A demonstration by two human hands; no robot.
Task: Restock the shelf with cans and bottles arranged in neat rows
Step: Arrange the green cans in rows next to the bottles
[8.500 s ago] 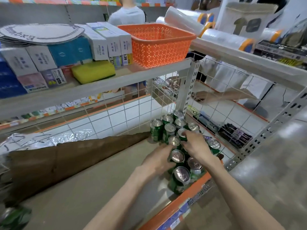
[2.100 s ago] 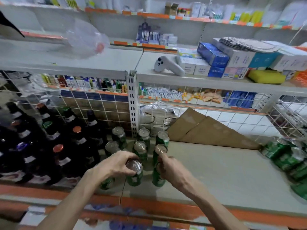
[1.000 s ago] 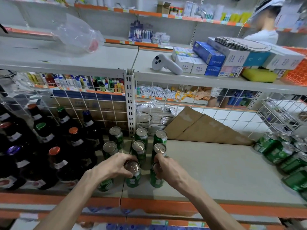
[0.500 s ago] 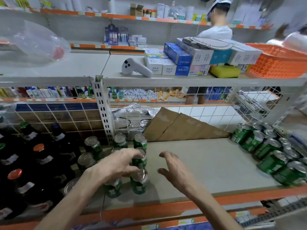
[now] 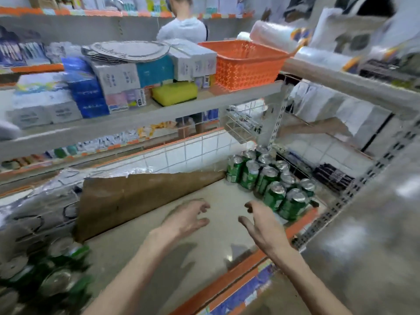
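Now: left hand, right hand empty, loosely spread over shelf; cans along right edge, best grasped upright, one each.

Head view, down onto shelf

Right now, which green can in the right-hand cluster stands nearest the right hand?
The front can on the cluster's left edge, just beyond the fingertips of the right hand; the other cans stand farther back or right.

Green cans at lower left, smeared with blur, partly beyond the edge.
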